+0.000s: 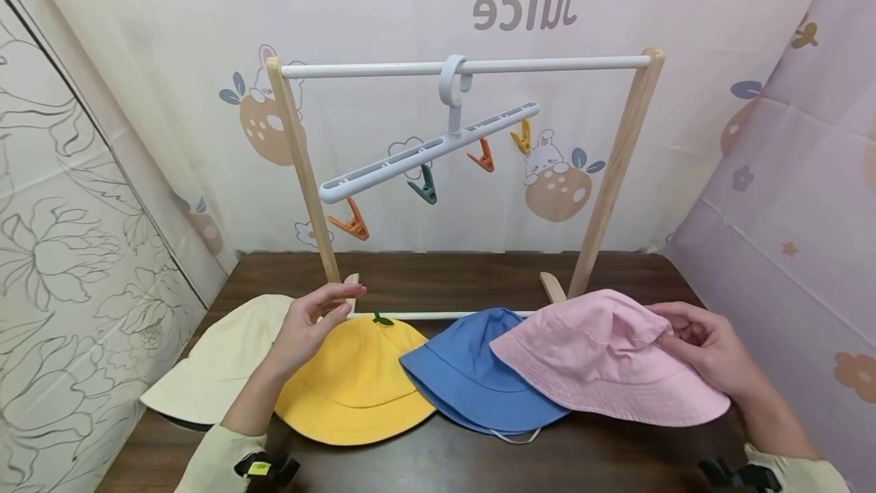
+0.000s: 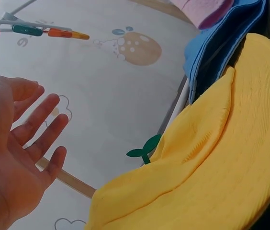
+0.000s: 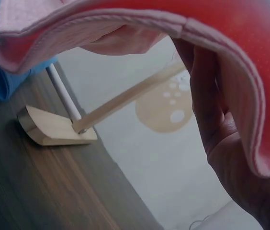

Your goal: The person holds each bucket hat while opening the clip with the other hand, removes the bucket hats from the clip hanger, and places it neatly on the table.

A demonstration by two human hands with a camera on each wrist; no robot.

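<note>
The right hand (image 1: pixel 708 345) holds the pink hat (image 1: pixel 602 356) at its right edge. The fingers (image 1: pixel 674 318) are curled over the top of the brim, and in the right wrist view the thumb side (image 3: pixel 211 96) lies under the brim (image 3: pixel 230 52), so the cloth is pinched between them. The brim is lifted a little from the table (image 1: pixel 424 280) on this side. The right forearm comes from the lower right corner, and the wrist is nearly straight.

To the left of these fingers, the pink hat lies partly on the blue hat (image 1: pixel 465 375), covering its right side. The blue hat touches the yellow hat (image 1: pixel 356 379), which has a small green leaf (image 1: pixel 382 319) on its top.

The left hand (image 1: pixel 308 329) is raised over the back edge of the yellow hat, with the palm turned toward the right. The fingers (image 2: pixel 44 124) are straight, slightly spread, and they hold nothing; in the left wrist view there is free space between them and the yellow cloth (image 2: pixel 211 163). The left forearm rises from the lower edge in a pale sleeve (image 1: pixel 219 462). Below and to the left of this hand lies a cream hat (image 1: pixel 212 364), partly hidden by the arm.

Behind both hands stands a wooden rack (image 1: pixel 301 166) with a white bar (image 1: pixel 465 65). A pale blue hanger (image 1: pixel 427 151) hangs from the bar, tilted, with four clips (image 1: pixel 424 185) in orange, green and yellow.
</note>
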